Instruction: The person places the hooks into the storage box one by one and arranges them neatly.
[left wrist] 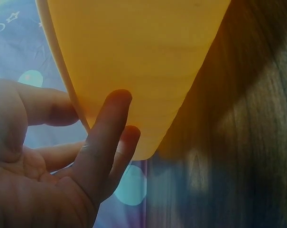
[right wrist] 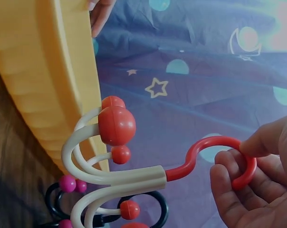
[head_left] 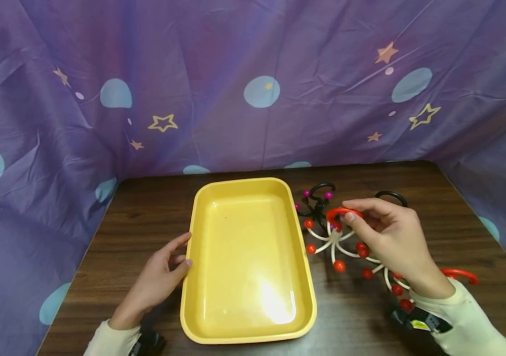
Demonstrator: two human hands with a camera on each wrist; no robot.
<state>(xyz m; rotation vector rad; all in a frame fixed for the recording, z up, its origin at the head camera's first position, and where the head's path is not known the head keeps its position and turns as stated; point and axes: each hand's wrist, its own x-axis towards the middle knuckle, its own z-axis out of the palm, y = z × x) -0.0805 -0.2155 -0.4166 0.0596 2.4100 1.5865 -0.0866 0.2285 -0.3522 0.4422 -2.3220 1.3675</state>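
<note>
My right hand point(head_left: 391, 237) pinches the red hooked handle point(right wrist: 198, 154) of a white claw massager point(right wrist: 119, 179), its curved prongs tipped with red balls. It is held up just right of a yellow tray point(head_left: 248, 339), prongs pointing downward in the head view. My left hand point(head_left: 159, 277) touches the tray's left edge with thumb and fingertips; the left wrist view has its fairly straight fingers against the outer wall. Behind the held massager lies a black claw massager point(head_left: 318, 203) with pink balls. Another red-and-white massager point(head_left: 459, 273) is partly hidden beneath my right wrist.
A second black hook point(head_left: 392, 194) shows behind my right hand, its lower part hidden. The dark wooden table point(head_left: 142, 210) carries everything. A purple cloth point(head_left: 217, 133) with stars and blue circles hangs behind and beside the table.
</note>
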